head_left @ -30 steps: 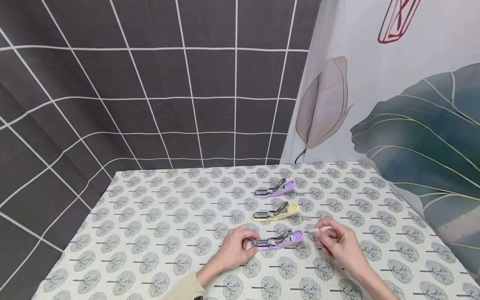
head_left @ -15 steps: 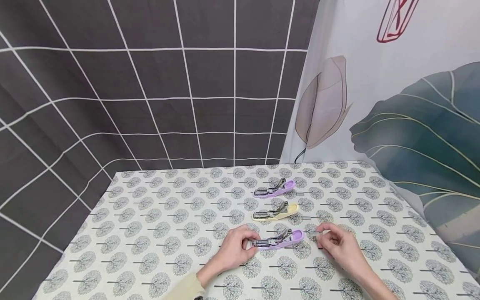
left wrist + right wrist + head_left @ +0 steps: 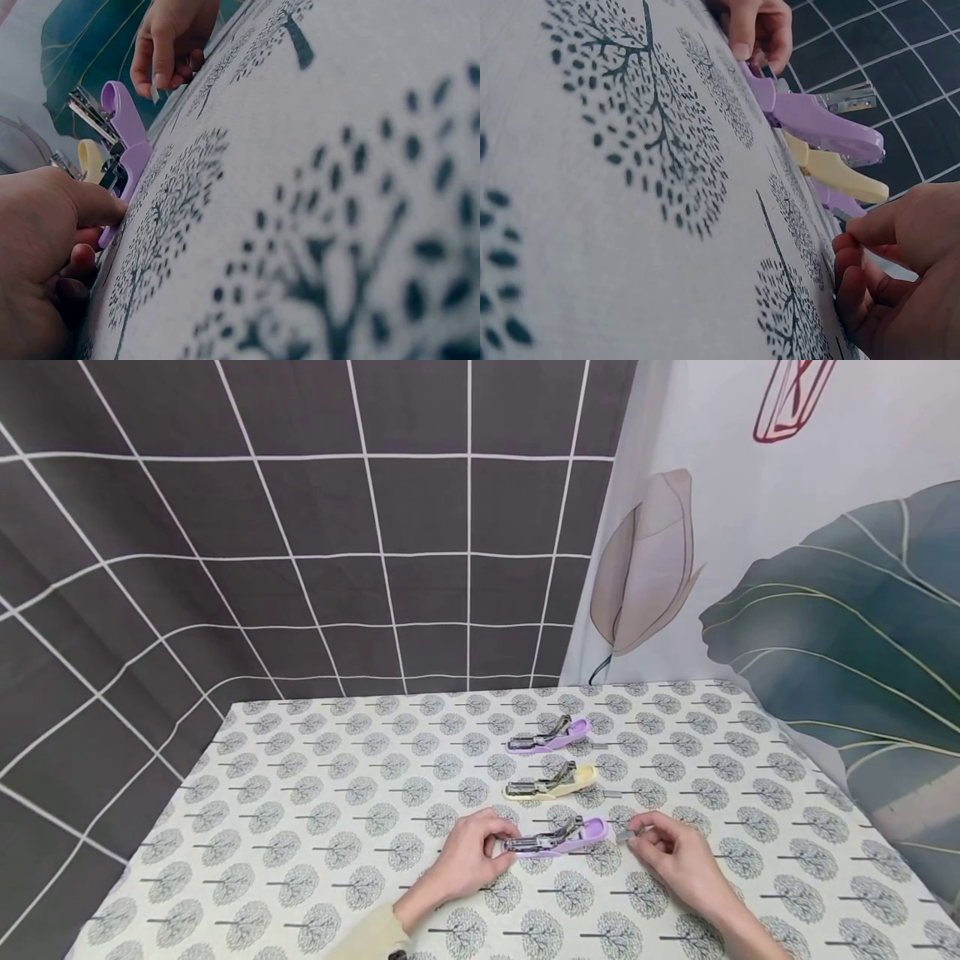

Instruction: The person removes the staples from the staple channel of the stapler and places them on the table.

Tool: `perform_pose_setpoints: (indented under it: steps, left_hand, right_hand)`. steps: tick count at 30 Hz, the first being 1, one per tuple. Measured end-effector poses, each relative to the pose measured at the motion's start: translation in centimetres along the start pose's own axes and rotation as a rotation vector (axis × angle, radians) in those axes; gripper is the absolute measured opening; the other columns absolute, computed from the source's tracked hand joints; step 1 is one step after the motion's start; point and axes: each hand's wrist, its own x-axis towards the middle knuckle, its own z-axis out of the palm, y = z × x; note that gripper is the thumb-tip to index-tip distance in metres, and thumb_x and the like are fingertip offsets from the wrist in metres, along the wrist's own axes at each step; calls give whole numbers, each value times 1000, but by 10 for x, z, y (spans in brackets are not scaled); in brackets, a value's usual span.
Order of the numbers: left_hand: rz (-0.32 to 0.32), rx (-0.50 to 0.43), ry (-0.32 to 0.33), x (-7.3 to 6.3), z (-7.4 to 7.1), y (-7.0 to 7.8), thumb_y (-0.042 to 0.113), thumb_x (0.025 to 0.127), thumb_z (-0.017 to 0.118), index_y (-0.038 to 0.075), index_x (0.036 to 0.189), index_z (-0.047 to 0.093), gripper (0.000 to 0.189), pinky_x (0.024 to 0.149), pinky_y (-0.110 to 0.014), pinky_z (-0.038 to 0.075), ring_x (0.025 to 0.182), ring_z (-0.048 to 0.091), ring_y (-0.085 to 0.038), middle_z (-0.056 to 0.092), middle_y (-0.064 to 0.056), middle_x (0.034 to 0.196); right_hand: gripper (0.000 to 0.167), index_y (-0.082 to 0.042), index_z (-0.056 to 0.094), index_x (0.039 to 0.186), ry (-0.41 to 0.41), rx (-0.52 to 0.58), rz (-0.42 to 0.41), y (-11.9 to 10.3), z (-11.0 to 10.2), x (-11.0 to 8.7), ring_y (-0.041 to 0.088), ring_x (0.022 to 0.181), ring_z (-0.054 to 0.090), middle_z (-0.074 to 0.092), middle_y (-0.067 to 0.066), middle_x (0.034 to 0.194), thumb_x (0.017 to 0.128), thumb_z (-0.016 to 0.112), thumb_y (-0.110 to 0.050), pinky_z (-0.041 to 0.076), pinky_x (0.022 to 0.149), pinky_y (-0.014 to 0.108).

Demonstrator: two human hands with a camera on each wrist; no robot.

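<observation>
A purple stapler (image 3: 596, 832) lies nearest on the patterned cloth, its top opened up so the metal parts show. My left hand (image 3: 469, 853) pinches its left end between thumb and fingers, as the left wrist view also shows. To the right, my right hand (image 3: 677, 853) pinches a small grey strip of staples (image 3: 623, 837) just off the stapler's rounded purple end. In the right wrist view the fingers of the right hand (image 3: 907, 277) are bent together and largely hide the strip.
Behind lie a yellow stapler (image 3: 585, 777) and a second purple stapler (image 3: 576, 732), both opened up. A staple strip (image 3: 612, 794) lies beside the yellow one, another strip (image 3: 600, 746) beside the far purple one. The tree-print cloth (image 3: 337, 852) reaches back to a dark checked curtain (image 3: 420, 593).
My right hand has shifted slightly down and left, and the strip in it now shows a broader grey face near the stapler's end. The left hand and staplers stay in place.
</observation>
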Motion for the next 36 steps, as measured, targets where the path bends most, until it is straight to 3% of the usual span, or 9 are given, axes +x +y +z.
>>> perform_pose_setpoints:
  steps: [16, 36]
  left_hand:
    - [5, 3, -5, 0, 0, 1, -1, 74, 81, 13, 98, 76, 28, 53, -17, 34, 56, 38, 2, 52, 8, 73]
    - [1, 4, -2, 0, 1, 0, -2, 74, 82, 14, 97, 76, 29, 52, -17, 34, 55, 38, 2, 52, 8, 73]
  right_hand:
    - [21, -9, 68, 96, 1, -118, 12, 1, -1, 0, 7, 60, 53, 62, -6, 73, 82, 74, 5, 46, 55, 24]
    - [14, -6, 68, 93, -91, -227, 90, -6, -7, 4, 9, 63, 54, 59, -5, 70, 82, 73, 2, 49, 63, 25]
